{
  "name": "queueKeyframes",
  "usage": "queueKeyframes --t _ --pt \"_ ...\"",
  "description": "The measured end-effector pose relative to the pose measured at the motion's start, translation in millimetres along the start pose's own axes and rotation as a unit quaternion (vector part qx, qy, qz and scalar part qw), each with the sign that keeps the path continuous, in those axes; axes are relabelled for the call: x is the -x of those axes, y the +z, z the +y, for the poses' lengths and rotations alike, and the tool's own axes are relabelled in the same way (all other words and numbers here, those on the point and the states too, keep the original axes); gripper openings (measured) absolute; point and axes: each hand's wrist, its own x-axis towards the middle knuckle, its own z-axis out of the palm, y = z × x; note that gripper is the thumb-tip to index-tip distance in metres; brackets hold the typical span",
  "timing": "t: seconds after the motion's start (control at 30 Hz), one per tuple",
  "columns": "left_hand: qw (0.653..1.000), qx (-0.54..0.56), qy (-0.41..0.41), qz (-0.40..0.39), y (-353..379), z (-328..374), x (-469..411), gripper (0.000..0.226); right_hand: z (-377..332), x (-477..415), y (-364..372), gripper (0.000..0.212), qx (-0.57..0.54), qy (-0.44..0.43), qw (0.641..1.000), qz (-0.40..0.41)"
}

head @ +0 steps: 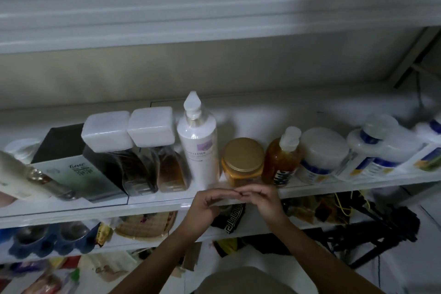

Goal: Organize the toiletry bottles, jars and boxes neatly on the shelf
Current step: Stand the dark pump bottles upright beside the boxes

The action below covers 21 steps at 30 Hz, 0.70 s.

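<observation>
Left hand & right hand are meeting fingertip to fingertip, loosely curled, holding nothing, just in front of the gold-lid jar. White bottle is standing just left of the jar, amber pump bottle just right, prob. lined up on the shelf so labels face out.

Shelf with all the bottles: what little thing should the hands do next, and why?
Probably reach the left hand over to the cream bottle at the far left and stand it up. It leans tilted, while the tall white bottle and its neighbours stand upright. That hand and the right hand seem to hold nothing.
</observation>
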Motion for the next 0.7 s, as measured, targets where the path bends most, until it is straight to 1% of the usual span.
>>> queueKeyframes --t 0.07,0.17,0.27,0.4,0.43,0.53,0.63,0.7 --pt "1.0 -0.006 0.003 -0.003 12 1 -6 0.063 -5 2 -14 0.023 -0.01 -0.014 1.0 -0.008" --pt "1.0 -0.005 0.0 0.005 21 3 -17 0.061 -5 -6 -25 0.028 -0.012 -0.009 1.0 -0.004" --pt "1.0 -0.005 -0.003 0.026 23 0 -25 0.056 -1 -12 -25 0.026 -0.004 -0.005 1.0 -0.003" --pt "0.999 -0.005 -0.011 0.04 21 -10 -31 0.06 7 -14 -22 0.031 0.025 -0.023 0.999 0.002" --pt "0.999 -0.005 -0.013 0.043 21 -11 -33 0.059 8 -15 -22 0.031 0.032 -0.026 0.999 0.005" --pt "0.999 -0.003 -0.012 0.048 23 -11 -37 0.048 8 -17 -19 0.025 0.042 -0.031 0.999 0.007" --pt "0.998 0.0 -0.015 0.056 23 -11 -40 0.043 8 -20 -17 0.034 0.036 -0.022 0.999 0.015" --pt "0.998 0.002 -0.02 0.06 24 -11 -41 0.044 8 -21 -16 0.033 0.034 -0.018 0.999 0.015"
